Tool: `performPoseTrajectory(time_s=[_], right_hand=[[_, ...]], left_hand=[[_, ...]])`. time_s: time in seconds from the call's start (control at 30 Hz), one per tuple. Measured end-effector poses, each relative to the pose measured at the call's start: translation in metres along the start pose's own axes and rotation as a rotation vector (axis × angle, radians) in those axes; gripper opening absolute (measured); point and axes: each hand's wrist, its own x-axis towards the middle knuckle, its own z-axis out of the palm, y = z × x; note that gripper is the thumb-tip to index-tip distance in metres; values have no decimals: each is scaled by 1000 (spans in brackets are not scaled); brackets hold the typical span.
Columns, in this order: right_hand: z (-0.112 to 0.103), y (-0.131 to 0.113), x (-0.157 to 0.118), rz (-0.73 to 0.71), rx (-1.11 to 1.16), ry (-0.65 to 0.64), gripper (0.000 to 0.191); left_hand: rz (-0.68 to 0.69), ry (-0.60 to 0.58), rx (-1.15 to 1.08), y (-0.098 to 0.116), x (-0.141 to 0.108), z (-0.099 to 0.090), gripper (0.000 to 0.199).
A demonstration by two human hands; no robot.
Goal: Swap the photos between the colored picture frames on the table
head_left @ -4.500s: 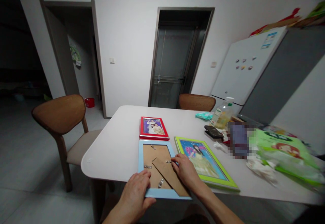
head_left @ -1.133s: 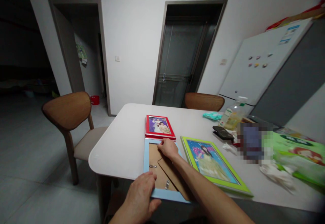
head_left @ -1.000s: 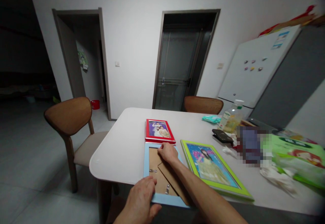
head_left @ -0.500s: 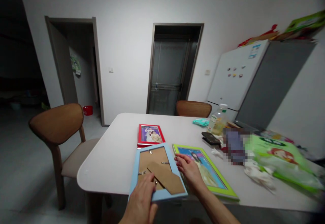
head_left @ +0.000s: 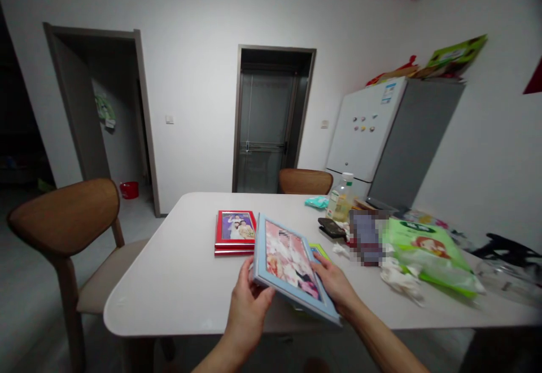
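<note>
A light blue picture frame (head_left: pixel 292 266) is tilted above the near side of the table, its pink photo side facing up. My left hand (head_left: pixel 249 299) grips its lower left edge, thumb on the rim and fingers beneath. On the right edge, my right hand (head_left: pixel 332 282) has its fingers wrapped round the border. Mostly hidden under it lies a green picture frame (head_left: pixel 318 250), of which a corner shows. Left of the blue frame, red picture frames (head_left: pixel 235 245) are stacked, a photo showing on top.
On the white table (head_left: pixel 169 282), a bottle (head_left: pixel 340 199), a black wallet-like item (head_left: pixel 331 227), crumpled tissues (head_left: pixel 400 281) and a green package (head_left: pixel 429 251) stand to the right. A wooden chair (head_left: pixel 68 220) is at the left, another chair (head_left: pixel 305 181) behind the table.
The blue picture frame has been turned from its brown backing to its photo side and moved right, over the green one. My right hand now grips its edge. The view has shifted.
</note>
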Motion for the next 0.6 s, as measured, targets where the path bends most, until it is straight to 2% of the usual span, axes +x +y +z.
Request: performPoseTrajectory(time_s=[0.07,0.13,0.2,0.3,0.4,0.47,0.53,0.6], right_hand=[[-33,4,25,-42,-274,69,55],[-57,9,43,-107,-517,90,53],[-72,16,54,-152,-698,75,50],[-82,25,61,-174,-888,69,47],[-81,29,63,-183,-1053,113,42],[-71,27,62,-197,-1106,147,41],[-51,21,59,-283,-1116,191,41],[-18,13,54,-469,-1103,201,39]], left_hand=[[-38,-70,69,-18,4,11,52],[-77,-114,239,-34,4,22,51],[-120,-151,443,-45,4,32,50],[-144,-200,641,-53,5,36,51],[-105,-215,719,-57,5,29,51],[-116,-191,751,-59,6,19,52],[-152,-145,736,-61,7,4,52],[-181,-79,646,-62,9,-12,51]])
